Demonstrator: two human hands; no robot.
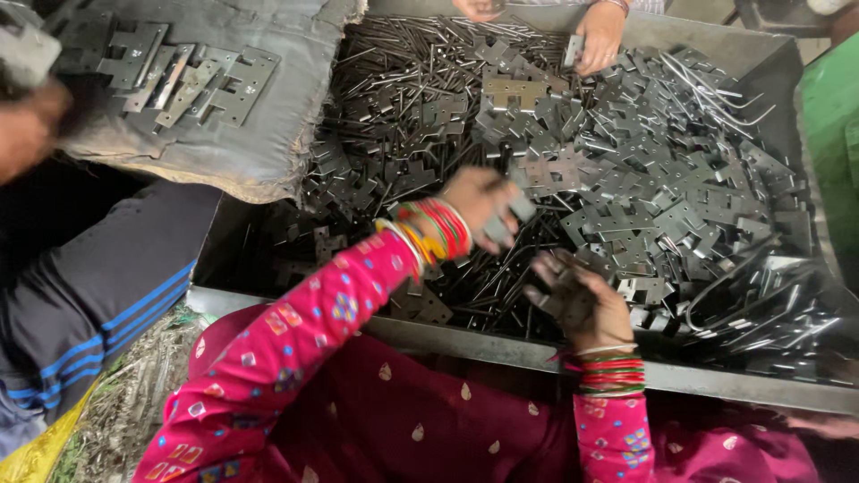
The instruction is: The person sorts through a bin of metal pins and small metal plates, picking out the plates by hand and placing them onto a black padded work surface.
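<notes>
My left hand (479,204), with bright bangles on a pink sleeve, reaches over a metal tray (501,351) and grips a small grey hinge plate (519,211). My right hand (580,304), blackened with grime, hovers just below and to the right of it, above the heap of hinge plates (644,179). Its fingers are curled, and whether they hold anything is unclear. Thin dark metal pins (403,72) fill the tray's left and middle.
A grey padded cloth (259,134) at upper left carries several assembled hinges (192,80). Another person's hand (599,36) picks in the tray's far side. A person's hand (27,125) and a leg in dark striped trousers (98,277) are at left.
</notes>
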